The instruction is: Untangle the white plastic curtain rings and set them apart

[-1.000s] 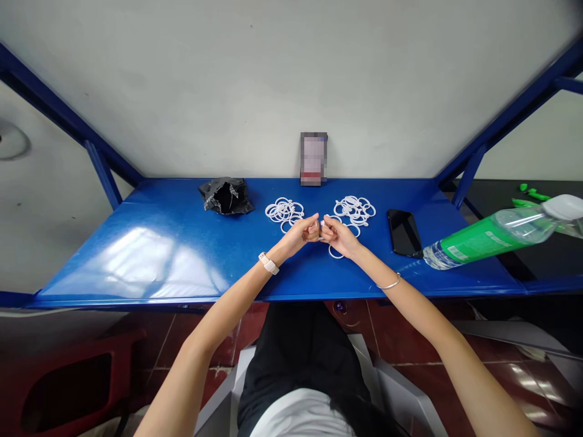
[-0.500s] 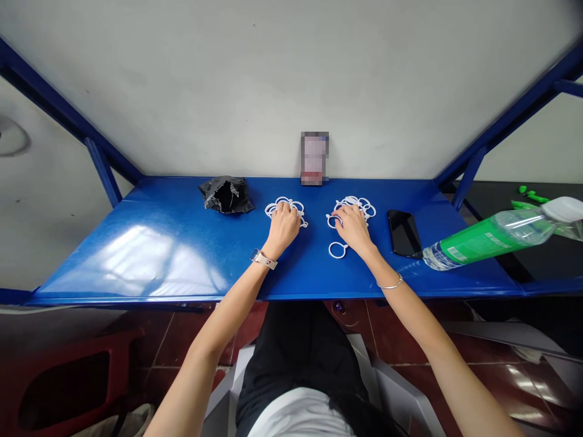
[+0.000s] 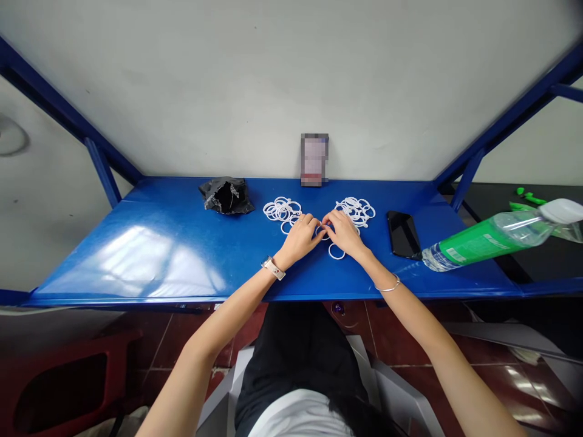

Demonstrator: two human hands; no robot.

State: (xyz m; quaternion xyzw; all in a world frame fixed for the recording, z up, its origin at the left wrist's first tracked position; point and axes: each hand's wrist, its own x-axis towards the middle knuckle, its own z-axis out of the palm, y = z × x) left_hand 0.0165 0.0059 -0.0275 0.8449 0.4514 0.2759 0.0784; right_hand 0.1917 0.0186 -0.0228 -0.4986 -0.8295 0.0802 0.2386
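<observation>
My two hands meet over the middle of the table, fingertips almost touching. Between them is a white curtain ring [image 3: 320,235], partly hidden by the fingers. My right hand [image 3: 345,232] pinches it from the right, and my left hand [image 3: 300,240] has thumb and fingertips closed at its left side. A pile of white curtain rings [image 3: 279,209] lies just beyond my left hand. Past my right hand lies a second pile of the rings [image 3: 361,208]. One loose ring [image 3: 336,257] rests on the table below my right hand.
On the blue table [image 3: 164,200] a torn black bag [image 3: 226,195] lies at the back left. A black phone [image 3: 404,234] and a green-labelled bottle [image 3: 487,241] are at the right. A blurred upright object [image 3: 314,160] leans on the wall.
My left hand has left the left pile and moved right and nearer to me. My right hand has come left from its pile, and both now meet at a ring.
</observation>
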